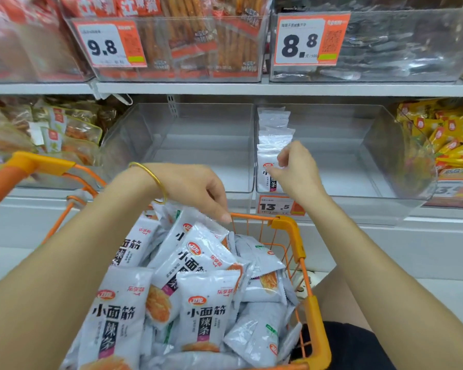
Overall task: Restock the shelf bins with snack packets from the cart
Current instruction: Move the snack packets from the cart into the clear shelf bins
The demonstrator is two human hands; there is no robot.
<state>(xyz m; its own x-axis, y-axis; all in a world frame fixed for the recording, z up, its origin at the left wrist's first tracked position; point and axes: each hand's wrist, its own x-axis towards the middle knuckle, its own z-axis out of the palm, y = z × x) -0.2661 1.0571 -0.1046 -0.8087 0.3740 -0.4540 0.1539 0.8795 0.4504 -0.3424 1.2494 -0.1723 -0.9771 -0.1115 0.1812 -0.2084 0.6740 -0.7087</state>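
Several white snack packets (206, 316) fill the orange cart (294, 231) in front of me. My left hand (195, 190), with a gold bangle on its wrist, reaches down at the cart's far end. Its fingers curl over the top edge of a tilted packet (183, 233), and the thumb is hidden. My right hand (297, 169) is at the front of the right clear bin (372, 166). A row of the same white packets (271, 140) stands along this bin's left wall. The hand's fingers are loosely curled, nothing shows inside them, and the thumb touches the front packet. The left clear bin (198, 145) holds nothing.
A 13.5 price tag (278, 206) hangs below the right bin. Yellow packets (449, 140) fill the bin further right and brown snack bags (51, 129) the bin at left. The upper shelf (251, 88) carries bins tagged 9.8 and 8.8. My knee (340, 300) is beside the cart.
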